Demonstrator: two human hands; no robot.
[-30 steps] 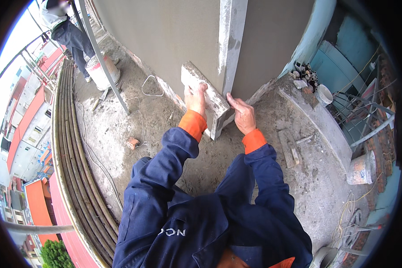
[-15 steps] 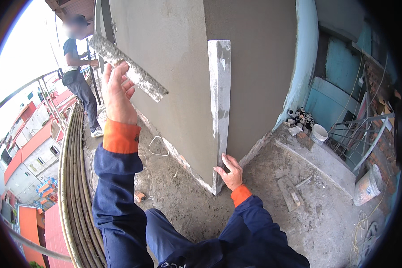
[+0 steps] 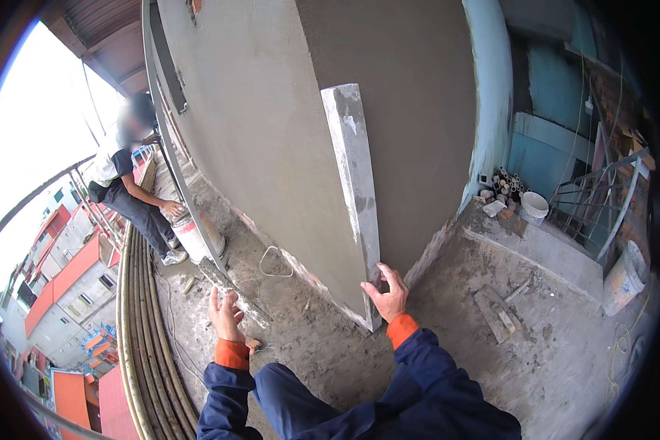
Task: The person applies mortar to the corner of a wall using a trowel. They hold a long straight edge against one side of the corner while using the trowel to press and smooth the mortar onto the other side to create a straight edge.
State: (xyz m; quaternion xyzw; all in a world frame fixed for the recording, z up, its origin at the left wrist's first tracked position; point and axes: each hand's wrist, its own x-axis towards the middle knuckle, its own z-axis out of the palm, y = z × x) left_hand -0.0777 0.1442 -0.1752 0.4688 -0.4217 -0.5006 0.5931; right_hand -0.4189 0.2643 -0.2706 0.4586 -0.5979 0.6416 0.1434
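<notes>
My left hand is closed on a long, narrow plastering float smeared with grey mortar. The float is low and tilted, seen nearly edge-on; its handle is hidden. My right hand is at the lower end of a whitish straightedge. Its thumb lies over the face and its bent fingers are at the right side, lightly gripping it. Mortar patches mark this straightedge, which stands along the corner between a lighter plastered wall and a darker one.
A co-worker bends over a white bucket at left. Long poles run beside the railing. Another float lies on the rough floor at right, near a concrete ledge and a stained bucket.
My left hand has come down from beside the wall with the float, toward my knee. My right hand stays at the straightedge's lower end. The co-worker has bent down to the bucket.
</notes>
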